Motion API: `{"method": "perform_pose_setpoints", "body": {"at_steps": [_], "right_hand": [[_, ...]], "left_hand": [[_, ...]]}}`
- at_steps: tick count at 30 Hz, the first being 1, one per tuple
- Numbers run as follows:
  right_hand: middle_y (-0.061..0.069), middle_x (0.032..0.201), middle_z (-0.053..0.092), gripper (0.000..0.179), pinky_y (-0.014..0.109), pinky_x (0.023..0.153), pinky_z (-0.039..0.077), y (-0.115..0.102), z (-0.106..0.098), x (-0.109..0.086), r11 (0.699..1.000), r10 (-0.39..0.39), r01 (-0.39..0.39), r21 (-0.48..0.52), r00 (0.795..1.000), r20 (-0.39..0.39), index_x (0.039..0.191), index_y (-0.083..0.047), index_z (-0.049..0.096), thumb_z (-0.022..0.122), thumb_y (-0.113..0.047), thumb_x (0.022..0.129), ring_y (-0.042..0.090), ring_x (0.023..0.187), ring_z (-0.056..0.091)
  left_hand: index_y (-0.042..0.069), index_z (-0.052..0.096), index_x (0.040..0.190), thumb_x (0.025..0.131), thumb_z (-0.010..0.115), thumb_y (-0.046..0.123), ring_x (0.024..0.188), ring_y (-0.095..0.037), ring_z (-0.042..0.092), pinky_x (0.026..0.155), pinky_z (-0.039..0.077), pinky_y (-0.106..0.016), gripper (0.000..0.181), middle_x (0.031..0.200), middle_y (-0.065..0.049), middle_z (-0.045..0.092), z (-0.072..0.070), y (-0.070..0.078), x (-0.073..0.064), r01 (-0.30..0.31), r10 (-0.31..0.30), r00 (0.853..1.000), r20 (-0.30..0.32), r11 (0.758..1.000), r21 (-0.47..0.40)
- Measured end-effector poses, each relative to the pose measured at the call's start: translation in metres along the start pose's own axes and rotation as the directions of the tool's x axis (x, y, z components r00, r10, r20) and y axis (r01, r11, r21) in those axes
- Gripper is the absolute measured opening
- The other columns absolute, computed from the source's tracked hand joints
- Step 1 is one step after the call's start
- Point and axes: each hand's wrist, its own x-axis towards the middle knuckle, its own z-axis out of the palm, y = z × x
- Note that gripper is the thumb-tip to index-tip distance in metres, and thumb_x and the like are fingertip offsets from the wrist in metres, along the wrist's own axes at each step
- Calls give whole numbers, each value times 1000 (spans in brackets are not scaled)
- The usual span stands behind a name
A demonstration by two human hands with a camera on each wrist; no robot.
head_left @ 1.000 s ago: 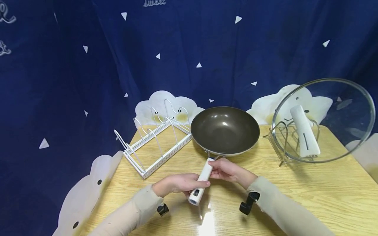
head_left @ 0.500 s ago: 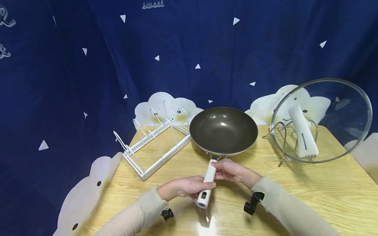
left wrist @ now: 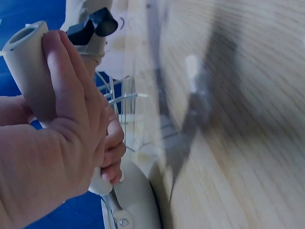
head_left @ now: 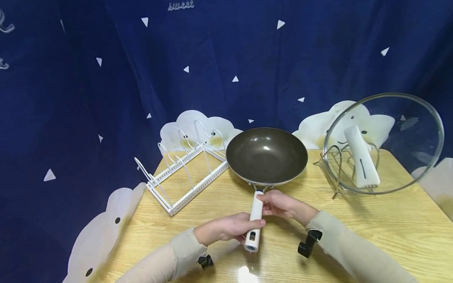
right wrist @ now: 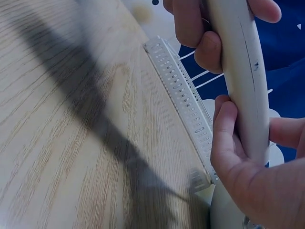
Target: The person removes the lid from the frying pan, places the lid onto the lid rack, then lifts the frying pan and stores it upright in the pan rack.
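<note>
A dark-coated frying pan (head_left: 267,155) with deep sloping sides has its white handle (head_left: 256,210) pointing toward me. My left hand (head_left: 231,228) grips the handle near its hollow end, thumb across the top and fingers beneath. Closer to the bowl, my right hand (head_left: 283,205) holds the same handle between thumb and curled fingers. From below, the right wrist view shows both hands' fingers on the underside of the handle (right wrist: 245,81). In the left wrist view the pan's pale outer side (left wrist: 136,195) lies low beside the wooden tabletop.
Left of the pan stands a white wire rack (head_left: 191,192) with upright loops. On the right, a large glass lid (head_left: 440,133) with a white upright handle (head_left: 361,157) leans in a small metal wire stand (head_left: 337,177). A dark blue curtain (head_left: 212,47) hangs behind the table (head_left: 389,236).
Both hands have swung the handle's near end rightward, so it now points almost straight at me. The bowl has barely shifted. Both hands keep their hold.
</note>
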Motion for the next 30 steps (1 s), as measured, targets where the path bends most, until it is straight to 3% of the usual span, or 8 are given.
{"method": "perform_pose_setpoints", "body": {"at_steps": [9,15,22,30], "right_hand": [[7,81,64,21,28,76,54,1,-4,-5,999,-12,12,-32,1000,16,93,1,56,42,-12,100,14,77,63],[5,79,63,21,26,72,53,-1,-9,-10,999,-8,9,-47,1000,20,90,-1,56,41,-12,100,13,74,62],[6,82,63,20,27,73,53,-3,-16,-16,996,-2,6,-85,999,48,94,0,54,41,-13,100,14,77,62],[6,82,61,20,25,70,53,-4,-22,-23,991,11,-8,-134,1000,26,97,2,51,41,-15,100,13,76,61]], "left_hand": [[3,50,96,98,49,30,59,-14,60,48,49,-22,26,69,-6,58,11,0,4,-23,23,1000,1,996,-86],[7,49,90,98,48,28,59,-12,59,48,48,-21,22,68,-5,58,18,1,9,-46,48,999,17,992,-121],[6,49,94,97,50,29,61,-12,60,50,50,-21,23,71,-6,59,29,3,14,-59,59,998,-5,987,-149],[6,52,97,97,51,32,61,-11,60,49,50,-21,26,71,-4,60,40,3,21,-57,51,998,-37,981,-186]]}}
